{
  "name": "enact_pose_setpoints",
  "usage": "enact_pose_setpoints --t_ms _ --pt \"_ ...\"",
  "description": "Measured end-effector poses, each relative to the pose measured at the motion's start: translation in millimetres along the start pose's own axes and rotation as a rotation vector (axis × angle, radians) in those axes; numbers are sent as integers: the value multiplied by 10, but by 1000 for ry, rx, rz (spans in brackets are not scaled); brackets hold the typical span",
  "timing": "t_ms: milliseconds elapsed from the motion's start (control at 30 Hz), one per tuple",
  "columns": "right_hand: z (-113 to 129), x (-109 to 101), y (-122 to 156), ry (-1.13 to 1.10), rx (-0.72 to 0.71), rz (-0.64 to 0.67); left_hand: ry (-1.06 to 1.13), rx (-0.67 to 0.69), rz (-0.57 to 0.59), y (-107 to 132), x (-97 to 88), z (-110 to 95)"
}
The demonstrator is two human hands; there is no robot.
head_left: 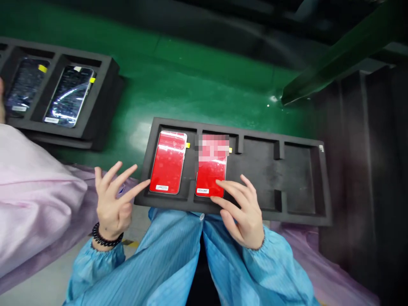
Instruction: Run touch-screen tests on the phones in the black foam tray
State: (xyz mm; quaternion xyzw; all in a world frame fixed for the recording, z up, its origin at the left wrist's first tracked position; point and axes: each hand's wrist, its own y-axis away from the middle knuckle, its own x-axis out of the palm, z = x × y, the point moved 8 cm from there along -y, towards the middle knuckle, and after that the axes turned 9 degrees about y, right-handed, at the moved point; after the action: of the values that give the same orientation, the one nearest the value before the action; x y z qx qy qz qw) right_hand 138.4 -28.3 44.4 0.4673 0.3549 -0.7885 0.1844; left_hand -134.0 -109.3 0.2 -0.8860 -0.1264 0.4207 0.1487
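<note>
Two red-screened smartphones lie in neighbouring compartments of a dark foam tray (299,219). The left smartphone (167,163) has a white label at its lower edge and a yellow tab at its side. On the lower part of the right smartphone (207,176) rest the fingertips of my right hand (244,214), its fingers stretched and apart; part of that phone is blurred out. My left hand (114,202), with a black coiled band at the wrist, is spread open, its index fingertip at the left phone's lower left corner.
Another dark foam tray (106,102) at the upper left holds phones with dark screens (68,95). Beside me on the left is a person's pink sleeve (38,191). The work surface (191,93) is green, and a dark green post (318,72) rises at the right.
</note>
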Motion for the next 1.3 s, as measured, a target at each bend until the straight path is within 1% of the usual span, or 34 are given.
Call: enact_pose_setpoints --t_ms 67,133,267,400,533,633,767,967,1167,1300 --pt "39 85 31 51 -57 -10 -16 33 26 112 26 -8" --pt "63 159 36 115 -98 12 -9 39 65 166 72 -6" --pt "103 275 32 177 -150 122 -9 89 169 175 182 -41" --pt "116 332 53 199 -165 175 -25 108 161 164 171 -47" --pt "116 373 68 209 -172 204 -60 130 225 181 215 -51" --pt "117 374 67 211 -172 202 -43 134 207 165 203 -51" --pt "119 375 71 216 -177 204 -60 175 250 145 241 -76" --pt "127 369 70 211 -185 200 -48 203 249 137 237 -88" --pt "126 368 58 210 -180 214 -49 194 249 151 240 -54" --pt "124 361 54 199 -179 216 -19 194 196 154 200 -56"
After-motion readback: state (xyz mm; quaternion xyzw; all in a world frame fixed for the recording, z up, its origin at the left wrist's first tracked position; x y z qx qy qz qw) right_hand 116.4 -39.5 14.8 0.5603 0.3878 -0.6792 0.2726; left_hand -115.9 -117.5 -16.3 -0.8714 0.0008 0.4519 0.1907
